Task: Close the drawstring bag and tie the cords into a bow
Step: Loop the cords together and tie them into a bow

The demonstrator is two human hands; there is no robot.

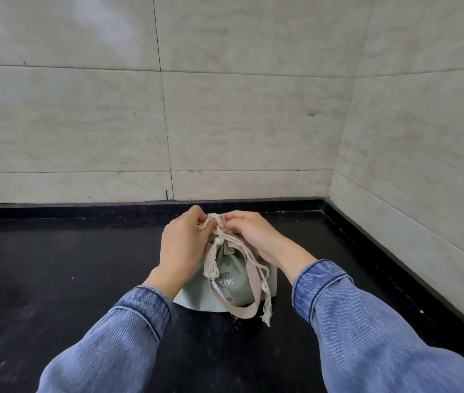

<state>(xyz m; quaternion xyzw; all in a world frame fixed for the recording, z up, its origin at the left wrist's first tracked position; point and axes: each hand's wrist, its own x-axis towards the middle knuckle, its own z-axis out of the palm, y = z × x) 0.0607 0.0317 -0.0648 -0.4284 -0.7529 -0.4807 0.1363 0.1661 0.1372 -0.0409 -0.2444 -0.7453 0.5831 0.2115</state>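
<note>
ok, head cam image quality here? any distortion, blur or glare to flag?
Head view: wide-angle bowing curves the tile seams and the counter edge. Light is soft and even, with no glare. The left hand, right hand, cords and bag are reasonably sharp; its print is partly covered by a tassel. The denim sleeves soften toward the frame's bottom.

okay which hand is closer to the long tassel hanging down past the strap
Right. The right hand sits above the long tassel on the same side of the bag; the left hand is across the bag, farther away.
</note>
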